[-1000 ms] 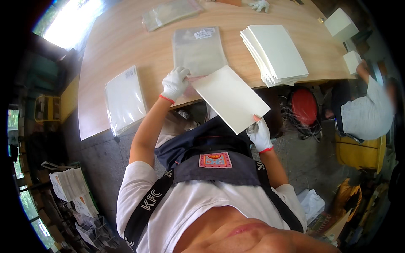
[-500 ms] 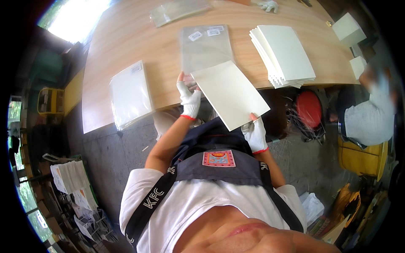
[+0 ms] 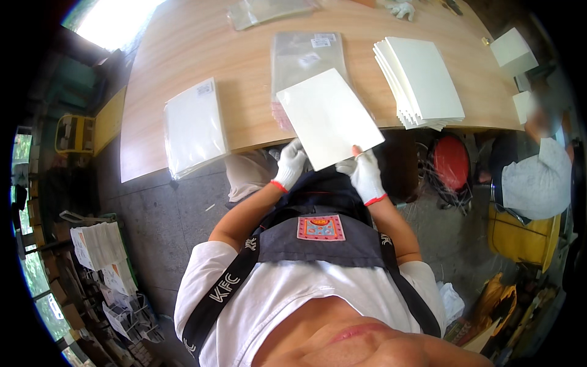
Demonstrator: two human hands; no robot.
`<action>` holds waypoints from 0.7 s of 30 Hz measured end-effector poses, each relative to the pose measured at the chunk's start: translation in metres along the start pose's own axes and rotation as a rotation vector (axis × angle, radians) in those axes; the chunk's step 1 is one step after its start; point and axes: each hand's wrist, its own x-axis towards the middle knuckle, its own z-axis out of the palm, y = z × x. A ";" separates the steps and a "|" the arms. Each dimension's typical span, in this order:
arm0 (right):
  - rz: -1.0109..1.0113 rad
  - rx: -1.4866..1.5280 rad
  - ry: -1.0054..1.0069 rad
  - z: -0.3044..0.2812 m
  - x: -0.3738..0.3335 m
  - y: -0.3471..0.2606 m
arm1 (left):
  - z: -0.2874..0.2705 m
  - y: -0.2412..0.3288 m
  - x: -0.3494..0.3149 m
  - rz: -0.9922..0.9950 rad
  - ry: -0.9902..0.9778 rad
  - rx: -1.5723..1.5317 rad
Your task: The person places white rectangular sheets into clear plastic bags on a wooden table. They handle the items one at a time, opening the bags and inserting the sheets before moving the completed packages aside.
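Note:
A blank white rectangular board (image 3: pixel 330 119) is held tilted over the table's near edge. My right hand (image 3: pixel 365 174), in a white fingerless glove with a red cuff, grips its lower edge, thumb on top and fingers underneath. My left hand (image 3: pixel 290 165), gloved the same way, is against the board's lower left edge; its fingertips are partly hidden there. Beyond the board lies a stack of clear plastic sleeves (image 3: pixel 299 54) with small white labels, partly covered by it. To the left rests a white board in a clear sleeve (image 3: pixel 194 125), also labelled.
A fanned stack of white boards (image 3: pixel 422 79) lies on the wooden table (image 3: pixel 140 122) at right. More clear plastic sleeves (image 3: pixel 269 11) and a white glove (image 3: pixel 402 10) are at the far side. A red stool (image 3: pixel 450 160) and another person (image 3: pixel 535 177) are at right.
My left hand has come down from the board's upper left side to its lower left edge. The board has shifted slightly away from me, with my right hand still gripping it.

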 end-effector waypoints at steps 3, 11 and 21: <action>0.159 0.209 0.073 0.003 0.004 0.031 | 0.001 -0.006 -0.020 -0.323 -0.039 -0.193; 0.198 0.577 -0.033 0.009 0.034 0.044 | -0.017 0.013 -0.006 -0.571 -0.015 -0.141; -0.581 -1.355 -0.435 0.050 0.034 0.027 | -0.048 0.014 -0.002 -0.544 0.021 -0.036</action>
